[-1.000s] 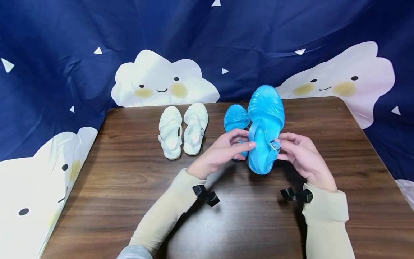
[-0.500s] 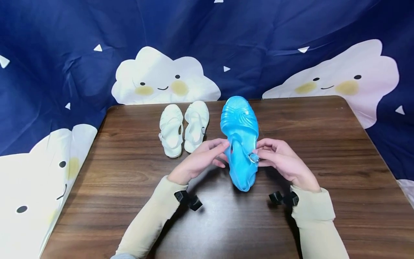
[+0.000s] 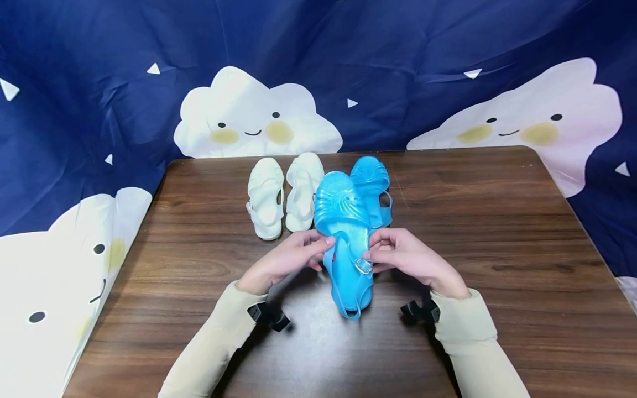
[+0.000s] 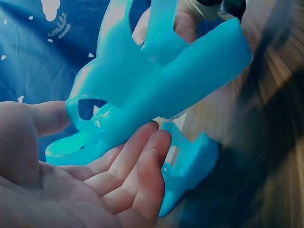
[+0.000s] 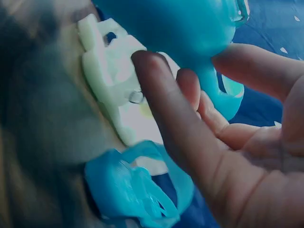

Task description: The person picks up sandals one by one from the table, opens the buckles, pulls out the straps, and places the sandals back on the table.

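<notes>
A translucent blue jelly sandal (image 3: 343, 204) is held above the table, toe pointing away and heel strap toward me. My left hand (image 3: 288, 257) pinches its left side by the strap, thumb on top and fingers beneath, as the left wrist view shows with the sandal (image 4: 137, 90) tilted. On the other side my right hand (image 3: 410, 257) grips the edge beside the metal buckle (image 3: 364, 266). The second blue sandal (image 3: 370, 177) stands on the table behind, partly covered by the held one. In the right wrist view that second sandal (image 5: 123, 185) lies below my fingers.
A pair of white sandals, the left one (image 3: 266, 199) and the right one (image 3: 301, 193), stands left of the blue ones. All rest on a brown wooden table (image 3: 487, 210). A dark blue cloth (image 3: 378, 55) with cloud faces hangs behind the table's far edge.
Both hands have carried the held blue sandal left and toward me, lower in the head view. The second blue sandal, hidden half a second ago, shows again to its right.
</notes>
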Action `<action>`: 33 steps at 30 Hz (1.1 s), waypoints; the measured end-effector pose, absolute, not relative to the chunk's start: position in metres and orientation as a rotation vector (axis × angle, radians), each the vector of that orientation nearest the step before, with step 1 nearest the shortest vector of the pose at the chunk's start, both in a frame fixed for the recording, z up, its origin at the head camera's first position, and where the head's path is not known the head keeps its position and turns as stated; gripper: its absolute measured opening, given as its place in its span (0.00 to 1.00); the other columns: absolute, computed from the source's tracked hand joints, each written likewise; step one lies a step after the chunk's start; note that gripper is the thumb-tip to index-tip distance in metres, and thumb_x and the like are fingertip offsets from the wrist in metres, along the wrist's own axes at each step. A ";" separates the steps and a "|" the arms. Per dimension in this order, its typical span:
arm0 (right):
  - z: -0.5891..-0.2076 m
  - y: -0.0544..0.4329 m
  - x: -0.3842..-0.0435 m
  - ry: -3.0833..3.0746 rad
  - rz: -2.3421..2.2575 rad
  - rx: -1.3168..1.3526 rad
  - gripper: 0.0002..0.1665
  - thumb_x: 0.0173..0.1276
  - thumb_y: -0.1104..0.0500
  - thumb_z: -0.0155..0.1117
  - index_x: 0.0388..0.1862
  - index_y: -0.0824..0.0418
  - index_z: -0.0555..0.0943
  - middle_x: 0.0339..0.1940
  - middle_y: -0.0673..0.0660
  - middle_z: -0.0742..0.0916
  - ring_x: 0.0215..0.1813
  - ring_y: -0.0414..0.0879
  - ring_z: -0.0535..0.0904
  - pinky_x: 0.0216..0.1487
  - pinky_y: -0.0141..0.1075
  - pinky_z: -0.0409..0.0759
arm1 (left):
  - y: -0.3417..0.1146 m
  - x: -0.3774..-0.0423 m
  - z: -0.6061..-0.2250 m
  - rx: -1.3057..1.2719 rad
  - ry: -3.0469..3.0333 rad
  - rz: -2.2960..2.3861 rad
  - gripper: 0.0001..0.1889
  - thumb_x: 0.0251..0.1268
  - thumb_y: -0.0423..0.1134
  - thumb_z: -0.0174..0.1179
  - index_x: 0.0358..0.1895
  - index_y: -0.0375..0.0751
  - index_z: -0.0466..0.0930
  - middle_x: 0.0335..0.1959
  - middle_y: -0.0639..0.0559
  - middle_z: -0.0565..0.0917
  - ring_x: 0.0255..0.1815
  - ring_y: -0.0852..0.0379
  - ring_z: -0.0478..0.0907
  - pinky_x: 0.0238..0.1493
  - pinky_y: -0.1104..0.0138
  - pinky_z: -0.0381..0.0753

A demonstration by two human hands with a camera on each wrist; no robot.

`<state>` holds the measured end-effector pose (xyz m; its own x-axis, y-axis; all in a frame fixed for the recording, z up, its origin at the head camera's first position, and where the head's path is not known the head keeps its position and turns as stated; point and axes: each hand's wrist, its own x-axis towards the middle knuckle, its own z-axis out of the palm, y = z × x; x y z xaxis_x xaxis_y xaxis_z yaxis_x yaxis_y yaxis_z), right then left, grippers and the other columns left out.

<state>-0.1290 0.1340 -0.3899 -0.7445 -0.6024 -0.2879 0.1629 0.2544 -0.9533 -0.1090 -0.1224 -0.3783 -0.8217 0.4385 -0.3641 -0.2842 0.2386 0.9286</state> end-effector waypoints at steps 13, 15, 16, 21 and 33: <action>-0.409 0.121 -0.113 1.849 -1.399 -0.442 0.13 0.64 0.64 0.64 0.38 0.72 0.71 0.27 0.56 0.84 0.32 0.46 0.84 0.40 0.47 0.86 | -0.137 -0.096 -0.392 0.234 1.972 1.429 0.14 0.73 0.45 0.51 0.39 0.36 0.77 0.28 0.51 0.77 0.36 0.51 0.77 0.40 0.65 0.81; -0.413 0.121 -0.112 1.849 -1.364 -0.450 0.13 0.64 0.64 0.64 0.37 0.72 0.72 0.27 0.57 0.85 0.31 0.47 0.84 0.38 0.44 0.86 | -0.138 -0.094 -0.396 0.236 1.965 1.412 0.14 0.73 0.45 0.51 0.38 0.36 0.77 0.28 0.50 0.77 0.34 0.54 0.76 0.39 0.67 0.81; -0.415 0.120 -0.111 1.849 -1.348 -0.454 0.13 0.64 0.63 0.65 0.36 0.71 0.72 0.27 0.57 0.85 0.30 0.47 0.85 0.37 0.43 0.86 | -0.138 -0.092 -0.398 0.235 1.963 1.405 0.14 0.73 0.45 0.51 0.37 0.36 0.77 0.27 0.50 0.77 0.33 0.56 0.76 0.38 0.67 0.81; -0.421 0.118 -0.109 1.880 -1.273 -0.457 0.12 0.62 0.62 0.66 0.35 0.69 0.74 0.26 0.59 0.86 0.28 0.46 0.84 0.33 0.38 0.85 | -0.138 -0.089 -0.406 0.225 1.932 1.403 0.13 0.74 0.44 0.49 0.32 0.41 0.74 0.25 0.52 0.76 0.31 0.58 0.75 0.36 0.68 0.80; -0.429 0.114 -0.106 1.970 -1.185 -0.470 0.10 0.60 0.62 0.66 0.32 0.67 0.75 0.22 0.58 0.84 0.23 0.43 0.80 0.27 0.37 0.83 | -0.138 -0.089 -0.417 0.206 1.906 1.365 0.22 0.77 0.49 0.44 0.42 0.33 0.79 0.29 0.54 0.82 0.31 0.63 0.76 0.37 0.67 0.81</action>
